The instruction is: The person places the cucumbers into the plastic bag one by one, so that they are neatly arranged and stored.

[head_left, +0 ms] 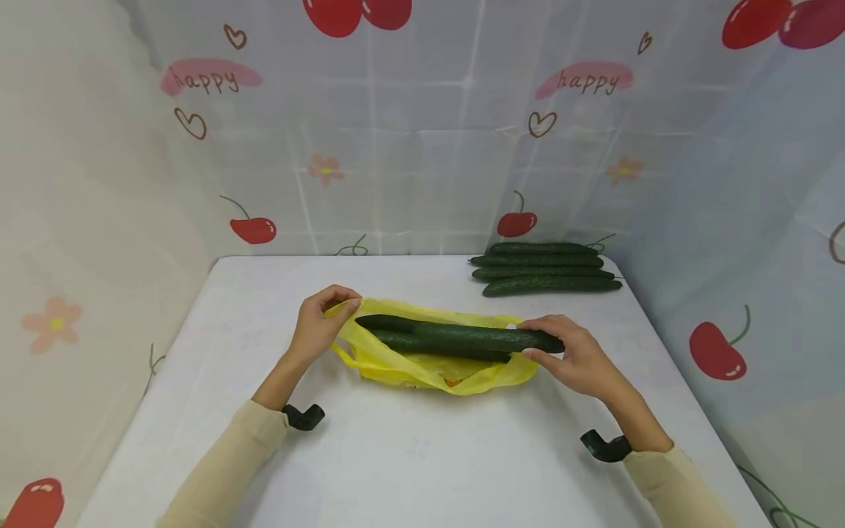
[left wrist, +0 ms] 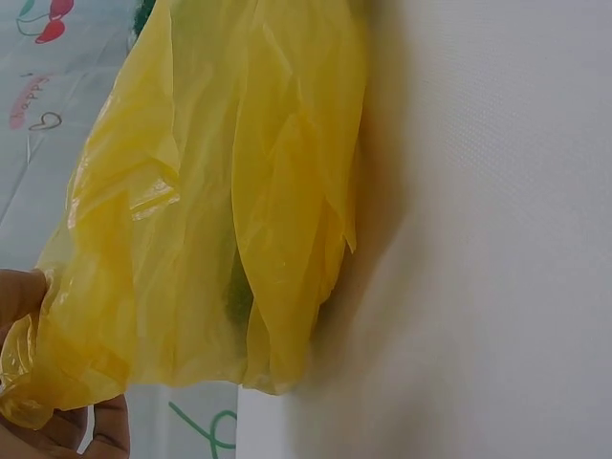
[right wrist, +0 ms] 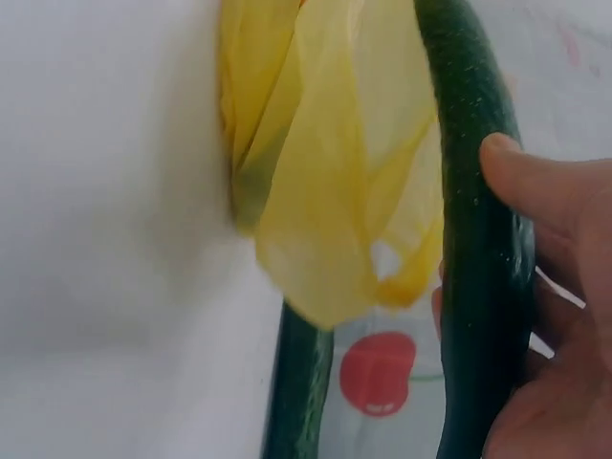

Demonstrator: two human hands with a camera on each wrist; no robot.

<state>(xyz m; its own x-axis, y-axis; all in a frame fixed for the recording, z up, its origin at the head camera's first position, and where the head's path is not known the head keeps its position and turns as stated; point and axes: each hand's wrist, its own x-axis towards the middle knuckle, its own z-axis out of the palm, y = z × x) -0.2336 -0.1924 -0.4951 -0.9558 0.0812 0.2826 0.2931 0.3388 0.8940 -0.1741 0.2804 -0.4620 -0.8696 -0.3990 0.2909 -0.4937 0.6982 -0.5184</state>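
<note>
A yellow plastic bag (head_left: pixel 396 375) lies spread on the white table with its mouth facing up. My left hand (head_left: pixel 318 323) pinches the bag's left edge between thumb and fingers; the left wrist view shows the thin plastic (left wrist: pixel 191 239) bunched in that grip. In my right hand (head_left: pixel 576 353) is the right end of a long dark green cucumber (head_left: pixel 485 338), its far part over the bag. The right wrist view has the thumb on the cucumber's side (right wrist: pixel 483 258) and fingers around behind. Beneath it, inside the bag, more cucumber (head_left: pixel 399 342) shows, partly covered.
Several cucumbers (head_left: pixel 548 273) lie side by side at the table's back right corner. A printed curtain (head_left: pixel 422 147) hangs behind the table (head_left: pixel 422 462) and along both sides. Black bands with small curved pieces (head_left: pixel 305 418) sit on both wrists.
</note>
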